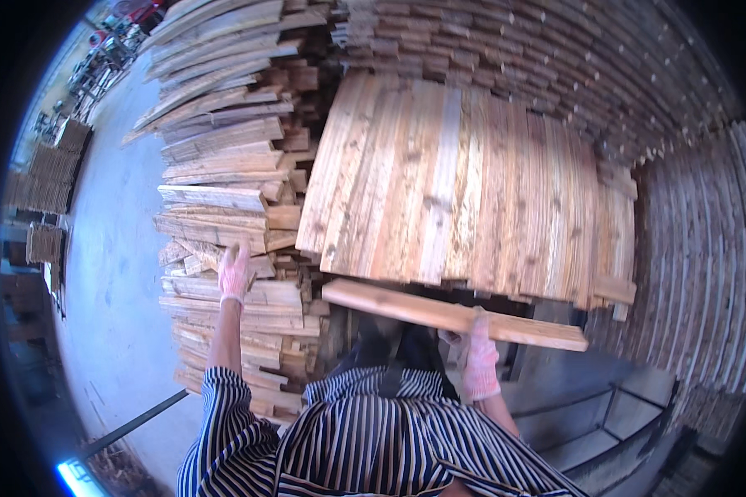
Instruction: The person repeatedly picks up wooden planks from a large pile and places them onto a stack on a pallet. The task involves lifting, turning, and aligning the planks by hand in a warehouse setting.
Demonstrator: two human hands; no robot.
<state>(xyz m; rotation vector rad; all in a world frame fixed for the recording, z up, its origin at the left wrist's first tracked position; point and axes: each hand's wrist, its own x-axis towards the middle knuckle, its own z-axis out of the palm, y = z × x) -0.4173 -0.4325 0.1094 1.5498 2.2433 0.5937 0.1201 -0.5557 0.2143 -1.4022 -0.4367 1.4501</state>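
Note:
In a pale pink glove, my left hand (234, 273) reaches over the stack of rough short boards (220, 199) on the left. Its fingers point away from me and look apart, at the edge of a gap with crossed pieces. I cannot make out anything held in them. My right hand (480, 362), gloved the same way, grips a wooden board (414, 306) a little right of its middle. That board lies crosswise in front of my body, its right end nearer to me. Just beyond it, several planks lie side by side as a wide wooden layer (439, 190).
Tall stacks of boards (547, 58) rise at the back, and another stack (696, 265) stands on the right. A dark metal frame (613, 414) is at lower right. Grey floor (116, 273) runs along the left, with smaller wood piles (46, 186) beyond.

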